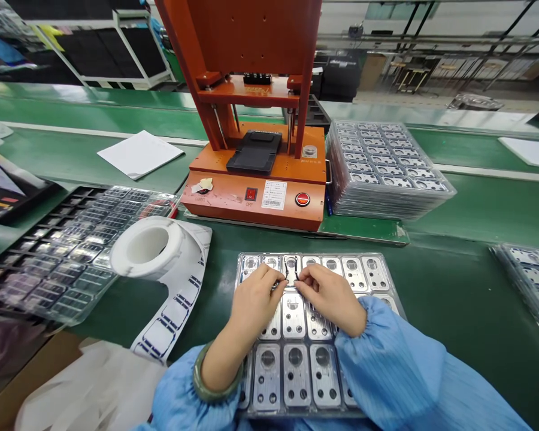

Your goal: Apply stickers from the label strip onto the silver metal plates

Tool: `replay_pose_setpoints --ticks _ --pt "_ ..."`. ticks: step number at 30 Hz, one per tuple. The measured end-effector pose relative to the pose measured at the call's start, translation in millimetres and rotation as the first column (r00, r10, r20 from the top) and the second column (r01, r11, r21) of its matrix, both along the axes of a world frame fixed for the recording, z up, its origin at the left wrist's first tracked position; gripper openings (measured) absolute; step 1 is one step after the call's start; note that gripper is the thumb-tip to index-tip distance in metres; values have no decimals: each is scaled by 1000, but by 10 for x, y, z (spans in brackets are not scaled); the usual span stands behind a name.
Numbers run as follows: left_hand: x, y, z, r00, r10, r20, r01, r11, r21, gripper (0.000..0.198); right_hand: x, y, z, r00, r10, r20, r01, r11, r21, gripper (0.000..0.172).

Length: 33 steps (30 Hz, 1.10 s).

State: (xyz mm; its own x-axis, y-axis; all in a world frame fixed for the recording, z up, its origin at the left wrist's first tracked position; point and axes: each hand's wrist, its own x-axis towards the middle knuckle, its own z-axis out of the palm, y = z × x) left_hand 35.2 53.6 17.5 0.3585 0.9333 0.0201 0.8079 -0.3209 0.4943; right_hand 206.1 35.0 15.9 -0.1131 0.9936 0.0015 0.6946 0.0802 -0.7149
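Blue sleeves (386,371) fill the bottom edge, with a green bangle (209,386) on the left wrist. Both hands meet over a clear tray of metal plates (296,359) lying on the green table (453,287). Left hand (254,302) and right hand (327,296) each have fingertips pressed together on a small metal part (291,274), pinching it from either side above the tray's far row. Left of the tray lies a white label roll (150,245) with its strip trailing toward the camera, beside a dark tray of small components (63,251). Beyond stands an orange press machine (256,173) with a black fixture (254,151) on its bed. Right of it sits a stack of clear trays (386,167).
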Motion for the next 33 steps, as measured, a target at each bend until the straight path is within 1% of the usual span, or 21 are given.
replay_pose_setpoints --ticks 3,5,7,10,13,15,16,17,18,19,20,21,22,23,24,26,27,29,31,33 --pt "-20 -12 14 981 -33 193 29 999 22 17 12 -23 3 969 -70 -238 63 997 -35 5" --pt "-28 -16 20 954 -43 296 31 998 48 19 10 -35 5 917 -124 -380 102 992 -77 10" --pt "-34 -18 17 931 -64 359 29 994 102 19 0 -46 7 862 -162 -481 129 986 -101 14" --pt "-44 -26 -2 908 -135 398 40 971 237 21 -19 -65 9 814 -179 -553 171 983 -65 17" --pt "-53 -48 -25 897 -216 387 66 929 365 33 -27 -89 6 794 -175 -582 224 974 13 14" --pt "-50 -68 -39 885 -246 395 72 911 406 43 -27 -109 7 782 -157 -603 239 969 57 12" --pt "-44 -77 -43 870 -244 427 58 913 404 48 -26 -120 11 781 -147 -607 242 967 77 10" --pt "-36 -83 -45 845 -225 486 32 926 375 53 -26 -129 18 784 -136 -606 243 965 98 9" --pt "-27 -86 -43 805 -183 565 1 952 307 57 -26 -138 27 790 -126 -600 241 964 116 8" --pt "-16 -87 -37 749 -116 652 -22 980 199 58 -27 -145 37 799 -115 -590 235 963 130 7" --pt "-6 -84 -29 680 -28 732 -24 998 61 57 -30 -150 47 807 -104 -581 227 963 142 7" --pt "4 -79 -20 606 74 792 -3 996 -90 53 -33 -153 57 813 -93 -575 218 964 152 7" --pt "12 -73 -10 537 172 826 43 972 -231 49 -37 -153 65 817 -80 -572 206 966 159 6" --pt "18 -65 -4 478 253 841 102 935 -339 45 -42 -152 72 820 -70 -568 196 967 164 6" --pt "23 -57 -1 430 306 849 161 900 -406 43 -46 -149 76 822 -62 -566 190 967 170 5" --pt "27 -45 -8 362 354 862 250 855 -456 40 -53 -143 78 823 -54 -566 187 966 179 4" --pt "28 -40 -15 340 361 868 273 845 -459 39 -56 -141 77 823 -53 -565 185 966 180 4" --pt "28 -33 -27 306 377 874 285 840 -461 36 -61 -140 72 825 -52 -563 183 967 177 3" --pt "28 -30 -30 294 396 870 278 836 -474 36 -65 -143 67 825 -49 -563 177 969 174 3" --pt "26 -29 -26 310 406 860 268 830 -489 35 -69 -147 63 821 -37 -570 167 970 177 3"
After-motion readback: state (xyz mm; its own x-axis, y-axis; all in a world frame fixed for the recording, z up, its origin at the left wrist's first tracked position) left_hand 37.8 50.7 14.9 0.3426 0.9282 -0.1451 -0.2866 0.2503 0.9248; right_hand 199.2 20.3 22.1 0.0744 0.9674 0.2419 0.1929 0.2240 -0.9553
